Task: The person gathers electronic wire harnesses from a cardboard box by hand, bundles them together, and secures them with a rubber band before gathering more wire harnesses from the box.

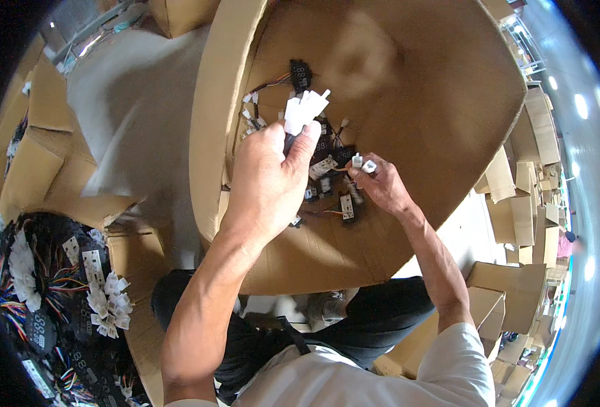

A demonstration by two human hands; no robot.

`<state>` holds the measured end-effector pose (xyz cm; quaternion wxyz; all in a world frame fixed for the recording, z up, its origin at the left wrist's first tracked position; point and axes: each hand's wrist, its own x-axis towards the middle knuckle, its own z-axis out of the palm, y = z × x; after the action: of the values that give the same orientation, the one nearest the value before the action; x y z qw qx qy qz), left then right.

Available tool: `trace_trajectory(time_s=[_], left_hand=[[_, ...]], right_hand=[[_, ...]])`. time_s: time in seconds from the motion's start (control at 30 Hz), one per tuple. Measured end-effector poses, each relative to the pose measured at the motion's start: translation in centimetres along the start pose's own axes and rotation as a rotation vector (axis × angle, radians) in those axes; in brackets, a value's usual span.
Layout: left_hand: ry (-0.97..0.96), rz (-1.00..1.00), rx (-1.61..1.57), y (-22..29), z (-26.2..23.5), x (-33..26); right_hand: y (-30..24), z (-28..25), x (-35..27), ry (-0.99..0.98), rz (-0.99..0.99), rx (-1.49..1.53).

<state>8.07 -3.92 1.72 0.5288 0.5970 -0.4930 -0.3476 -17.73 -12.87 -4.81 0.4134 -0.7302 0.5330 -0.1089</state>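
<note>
My left hand [266, 173] is closed round a bunch of white plug connectors [304, 110], which stick up past the thumb. Dark leads below them are mostly hidden by the fist. To its right, my right hand [383, 186] pinches a pair of white connectors [363, 163] between thumb and fingers. Both hands are inside a large cardboard box [374, 61]. Beneath them on its bottom lie several small black display modules [300, 74] with coloured wires and white plugs. A white circuit board [346, 206] lies among these, just below my right hand.
At the lower left, another carton holds a heap of wired black display modules [39, 329] with clustered white connectors [110, 305]. Open cartons [517, 278] stand in rows along the right. A cardboard flap [45, 169] rises at the left, beside the grey floor [144, 88].
</note>
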Motion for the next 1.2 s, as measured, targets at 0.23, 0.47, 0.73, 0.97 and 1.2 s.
trace_trajectory(time_s=[0.23, 0.47, 0.73, 0.97, 1.2], left_hand=[[-0.180, 0.040, 0.027, -0.5, 1.3, -0.9], [-0.455, 0.032, -0.222, 0.1, 2.7, -1.6], [0.063, 0.065, -0.113, 1.2, 1.0, -1.4], [0.123, 0.304, -0.280, 0.8, 0.5, -0.5], [0.096, 0.190, -0.317, 1.5, -1.6, 0.0]], right_hand=[[-7.5, 0.9, -4.8, 0.118, -0.211, 0.559], [-9.4, 1.6, -5.9, 0.093, -0.324, 0.694], [-6.6, -0.8, -1.5, -0.032, -0.278, 0.553], [18.1, 7.2, 6.2, -0.046, -0.354, 0.195], [22.5, 16.5, 7.8, -0.278, -0.206, -0.488]])
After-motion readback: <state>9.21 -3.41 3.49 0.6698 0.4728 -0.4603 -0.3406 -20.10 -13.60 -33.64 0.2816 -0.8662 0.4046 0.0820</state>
